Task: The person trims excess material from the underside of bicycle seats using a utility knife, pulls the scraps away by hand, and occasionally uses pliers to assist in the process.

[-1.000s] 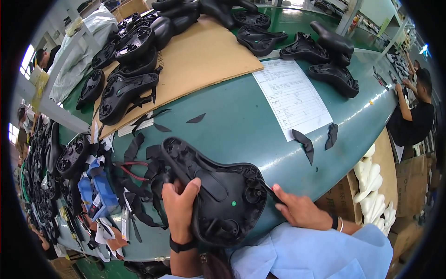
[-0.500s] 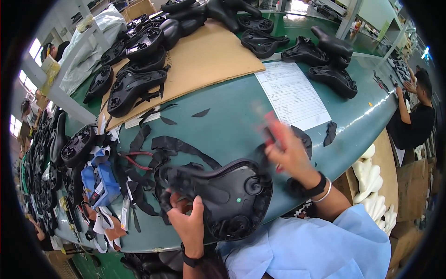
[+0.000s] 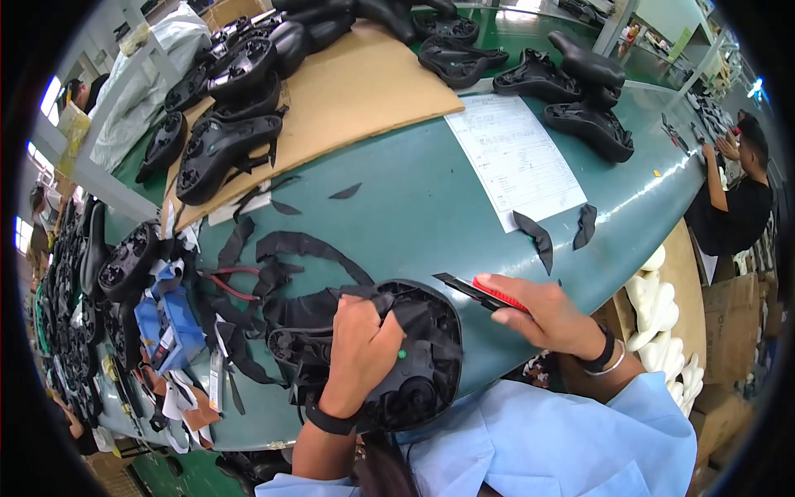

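At 6 o'clock on the counter point(image 3: 406, 219): left hand point(image 3: 363, 354) closed on black fabric point(image 3: 308, 311) over upturned saddle point(image 3: 424, 364), probably pinning it. Right hand point(image 3: 561, 316), saddle's 2 o'clock, wrapped round red-black knife point(image 3: 487, 293), blade aimed 10 o'clock, apart from left hand, likely for finger clearance. Red-handled tool point(image 3: 236, 285) lies saddle's 10 o'clock, presumably kept within reach.

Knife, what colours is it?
The knife is red and black; it shows best in the head view.
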Demonstrator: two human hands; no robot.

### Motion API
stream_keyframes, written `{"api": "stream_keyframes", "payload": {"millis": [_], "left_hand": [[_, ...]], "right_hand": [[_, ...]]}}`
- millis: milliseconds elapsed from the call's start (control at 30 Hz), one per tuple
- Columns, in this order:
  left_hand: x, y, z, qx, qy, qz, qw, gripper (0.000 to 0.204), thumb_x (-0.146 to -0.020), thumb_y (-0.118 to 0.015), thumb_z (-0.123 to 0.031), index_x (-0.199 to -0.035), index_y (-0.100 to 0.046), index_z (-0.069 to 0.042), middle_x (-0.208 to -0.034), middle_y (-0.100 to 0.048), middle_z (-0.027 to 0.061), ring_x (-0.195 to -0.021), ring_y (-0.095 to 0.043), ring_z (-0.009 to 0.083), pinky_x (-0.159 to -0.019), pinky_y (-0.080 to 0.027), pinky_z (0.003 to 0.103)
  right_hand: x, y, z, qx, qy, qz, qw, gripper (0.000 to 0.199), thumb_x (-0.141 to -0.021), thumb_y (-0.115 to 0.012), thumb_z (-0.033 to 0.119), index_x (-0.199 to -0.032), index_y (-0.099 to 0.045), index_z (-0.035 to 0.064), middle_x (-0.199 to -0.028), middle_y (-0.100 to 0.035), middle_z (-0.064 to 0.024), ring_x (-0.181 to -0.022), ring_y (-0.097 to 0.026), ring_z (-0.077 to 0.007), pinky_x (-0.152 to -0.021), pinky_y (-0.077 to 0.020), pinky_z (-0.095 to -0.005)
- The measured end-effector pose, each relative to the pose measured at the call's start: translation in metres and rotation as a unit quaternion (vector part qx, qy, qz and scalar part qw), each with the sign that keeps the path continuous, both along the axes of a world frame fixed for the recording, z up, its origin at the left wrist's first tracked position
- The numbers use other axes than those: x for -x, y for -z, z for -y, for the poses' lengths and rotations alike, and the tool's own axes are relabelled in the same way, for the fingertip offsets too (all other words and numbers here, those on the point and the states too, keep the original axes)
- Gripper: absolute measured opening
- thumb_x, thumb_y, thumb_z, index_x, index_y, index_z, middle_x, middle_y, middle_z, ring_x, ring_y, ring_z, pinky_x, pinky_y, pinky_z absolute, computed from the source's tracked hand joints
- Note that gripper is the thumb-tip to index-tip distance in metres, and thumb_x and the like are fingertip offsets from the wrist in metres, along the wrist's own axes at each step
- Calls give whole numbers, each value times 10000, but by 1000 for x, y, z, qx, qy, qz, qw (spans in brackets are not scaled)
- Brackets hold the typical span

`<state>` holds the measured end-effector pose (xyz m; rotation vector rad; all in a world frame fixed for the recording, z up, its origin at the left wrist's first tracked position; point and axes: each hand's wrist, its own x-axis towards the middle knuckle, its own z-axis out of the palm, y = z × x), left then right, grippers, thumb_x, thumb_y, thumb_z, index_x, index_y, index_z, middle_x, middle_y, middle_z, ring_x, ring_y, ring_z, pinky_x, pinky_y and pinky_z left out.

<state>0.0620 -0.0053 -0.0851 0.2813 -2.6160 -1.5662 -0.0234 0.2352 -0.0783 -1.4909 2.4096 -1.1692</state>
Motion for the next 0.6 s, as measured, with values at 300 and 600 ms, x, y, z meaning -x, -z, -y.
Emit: {"api": "stream_keyframes", "payload": {"millis": [300, 600], "left_hand": [[-4, -10, 7, -524, -169, -198, 811, 221, -886, -425, -132, -872, -586, 19, -835, -621, 111, -777, -541, 174, -721, -458, 278], [11, -24, 27, 352, 41, -152, 923, 162, -740, -671, -155, -793, -618, -11, -772, -622, 153, -653, -556, 344, -659, -463, 403]], "right_hand": [[-46, 0, 2, -258, 42, -86, 962, 606, -836, -655, 184, -1390, -410, 155, -644, -497, -57, -509, -510, -243, -436, -391, -368], [-11, -10, 35, -235, 86, -83, 965, 543, -871, -617, 227, -1380, -428, 196, -644, -540, -63, -505, -532, -283, -450, -360, -397]]}}
